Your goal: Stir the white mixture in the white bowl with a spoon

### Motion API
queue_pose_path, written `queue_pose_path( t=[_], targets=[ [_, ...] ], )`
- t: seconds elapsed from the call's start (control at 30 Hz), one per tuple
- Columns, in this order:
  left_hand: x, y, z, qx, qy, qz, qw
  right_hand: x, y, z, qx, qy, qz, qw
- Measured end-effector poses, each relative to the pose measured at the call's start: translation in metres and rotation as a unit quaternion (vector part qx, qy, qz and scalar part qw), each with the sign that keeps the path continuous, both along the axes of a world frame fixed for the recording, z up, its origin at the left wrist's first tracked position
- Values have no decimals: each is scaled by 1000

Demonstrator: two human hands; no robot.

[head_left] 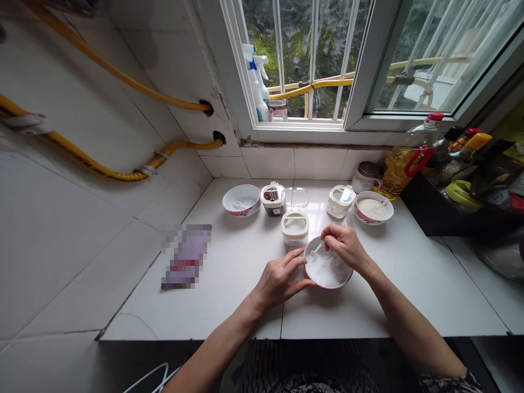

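Observation:
A bowl with a pink rim (331, 287) stands on the white counter, partly filled with white granules (328, 271). My left hand (279, 278) grips it from the left side, fingers and thumb around the wall. Closed on the handle of a small white spoon (315, 251), my right hand (346, 248) is over the bowl, with the spoon's tip at the granules. Just behind the bowl is a white-rimmed container (295, 228). A clear lid (296, 198) shows behind that container.
At the back stand a mostly white bowl (241, 200), a container of dark contents (273, 200), another clear container (340, 201) and a bowl of white grains (373, 208). An oil bottle (393, 166) and a black rack (426, 206) fill the right. A blurred purple packet (190, 254) lies left.

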State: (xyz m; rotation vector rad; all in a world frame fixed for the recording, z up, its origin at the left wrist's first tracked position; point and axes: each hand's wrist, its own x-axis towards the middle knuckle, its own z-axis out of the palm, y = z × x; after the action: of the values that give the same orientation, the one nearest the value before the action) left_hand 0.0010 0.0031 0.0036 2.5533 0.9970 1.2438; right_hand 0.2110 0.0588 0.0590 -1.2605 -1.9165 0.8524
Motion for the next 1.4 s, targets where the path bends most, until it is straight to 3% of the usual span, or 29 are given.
queue_pose_path(
  t=[0.5,0.93,1.17,1.3,1.4],
  targets=[
    [1,1,2,6,0,-3,1000,12,12,13,-173,204,-40,963],
    [2,1,2,15,-3,0,1000,12,15,13,-211,256,-55,942],
    [2,0,0,19,6,11,1000,6,14,11,-154,334,-90,926],
    [2,1,1,13,6,10,1000,-5,9,7,-53,304,-82,948],
    [2,1,2,19,2,8,1000,-10,4,3,65,212,-61,973]
  ],
)
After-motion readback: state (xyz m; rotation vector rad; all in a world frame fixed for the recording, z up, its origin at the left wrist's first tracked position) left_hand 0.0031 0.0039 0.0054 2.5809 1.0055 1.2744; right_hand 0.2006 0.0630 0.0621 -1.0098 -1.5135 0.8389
